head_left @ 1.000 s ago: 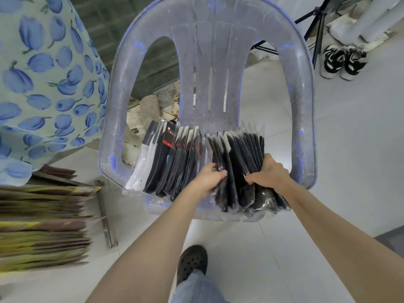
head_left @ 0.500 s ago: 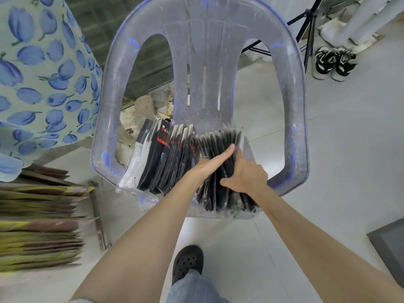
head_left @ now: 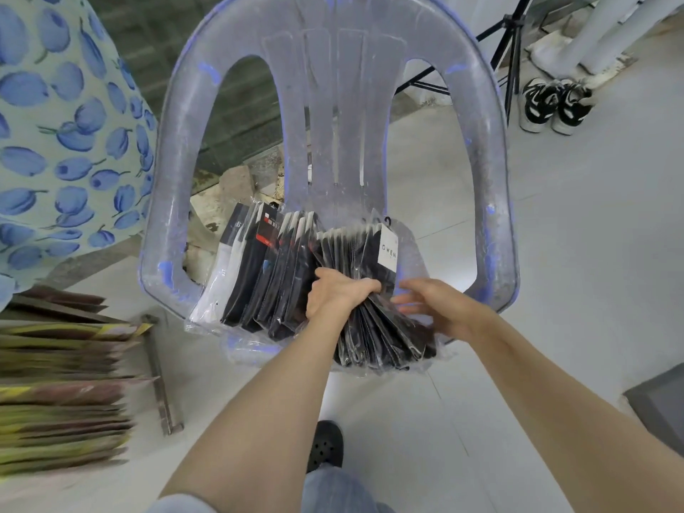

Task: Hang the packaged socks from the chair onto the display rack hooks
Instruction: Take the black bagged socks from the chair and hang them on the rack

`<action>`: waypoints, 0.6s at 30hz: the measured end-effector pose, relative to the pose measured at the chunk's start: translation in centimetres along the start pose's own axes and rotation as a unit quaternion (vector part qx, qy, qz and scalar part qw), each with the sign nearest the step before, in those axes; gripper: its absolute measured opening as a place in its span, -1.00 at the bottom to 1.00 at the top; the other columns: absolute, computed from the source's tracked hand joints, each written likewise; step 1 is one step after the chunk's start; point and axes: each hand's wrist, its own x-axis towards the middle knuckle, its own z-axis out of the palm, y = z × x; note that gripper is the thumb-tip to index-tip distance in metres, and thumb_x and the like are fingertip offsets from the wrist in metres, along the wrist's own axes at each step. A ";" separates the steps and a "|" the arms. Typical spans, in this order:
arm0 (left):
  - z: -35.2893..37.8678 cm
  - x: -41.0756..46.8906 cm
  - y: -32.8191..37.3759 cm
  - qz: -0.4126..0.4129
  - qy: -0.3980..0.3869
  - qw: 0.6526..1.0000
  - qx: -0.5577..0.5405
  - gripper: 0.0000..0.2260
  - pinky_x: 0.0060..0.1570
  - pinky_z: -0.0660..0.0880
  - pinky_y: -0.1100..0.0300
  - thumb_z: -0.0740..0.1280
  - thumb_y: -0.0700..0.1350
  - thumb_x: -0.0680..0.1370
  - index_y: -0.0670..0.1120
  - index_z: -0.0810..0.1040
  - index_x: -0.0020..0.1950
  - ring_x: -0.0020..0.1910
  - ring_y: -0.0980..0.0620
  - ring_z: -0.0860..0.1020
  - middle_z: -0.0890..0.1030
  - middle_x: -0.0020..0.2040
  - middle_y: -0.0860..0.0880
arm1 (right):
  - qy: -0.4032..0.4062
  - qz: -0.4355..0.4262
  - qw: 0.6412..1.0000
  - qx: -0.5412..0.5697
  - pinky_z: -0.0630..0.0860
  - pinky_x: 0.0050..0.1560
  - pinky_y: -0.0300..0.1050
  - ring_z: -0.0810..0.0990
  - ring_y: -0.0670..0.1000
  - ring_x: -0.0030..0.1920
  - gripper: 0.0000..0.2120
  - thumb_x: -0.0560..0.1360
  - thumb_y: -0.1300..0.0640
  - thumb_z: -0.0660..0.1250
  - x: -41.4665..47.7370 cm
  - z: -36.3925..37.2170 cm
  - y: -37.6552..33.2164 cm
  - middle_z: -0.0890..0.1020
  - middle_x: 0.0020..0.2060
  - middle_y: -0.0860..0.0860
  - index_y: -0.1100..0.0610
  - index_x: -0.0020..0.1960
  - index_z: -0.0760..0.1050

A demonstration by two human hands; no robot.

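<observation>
A clear plastic chair [head_left: 485,149] holds two rows of packaged socks standing on edge. The left row [head_left: 255,272] has white and dark packs with red labels. The right row is a stack of black sock packs [head_left: 374,327] with white header cards and small black hooks. My left hand [head_left: 335,294] grips the left side of that black stack, fingers curled over its top. My right hand [head_left: 436,307] reaches under the stack's right side with fingers spread and nearly straight, touching the packs. No display rack hooks show in the view.
A blue-plum patterned fabric [head_left: 63,142] hangs at the left. Flat yellow and brown packets [head_left: 63,394] lie stacked on a low metal frame at lower left. A black tripod [head_left: 507,57] and a pair of sneakers [head_left: 555,103] stand behind the chair. My dark shoe [head_left: 325,446] is below.
The black stack has been squeezed together and tipped toward the left. My left hand went from flat against it to gripping its top; my right hand let go and opened beside it.
</observation>
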 end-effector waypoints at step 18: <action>-14.3 -20.0 1.5 0.238 -0.029 0.929 -0.282 -0.06 0.31 0.43 -0.01 0.62 0.04 0.18 -0.08 0.24 0.45 0.25 0.01 0.54 0.54 0.30 -0.02 | -0.002 -0.256 0.964 0.068 0.44 0.01 -0.35 0.53 -0.19 0.08 -0.47 0.44 0.03 0.35 -20.6 1.3 -11.7 0.51 0.16 -0.10 0.08 0.35 0.27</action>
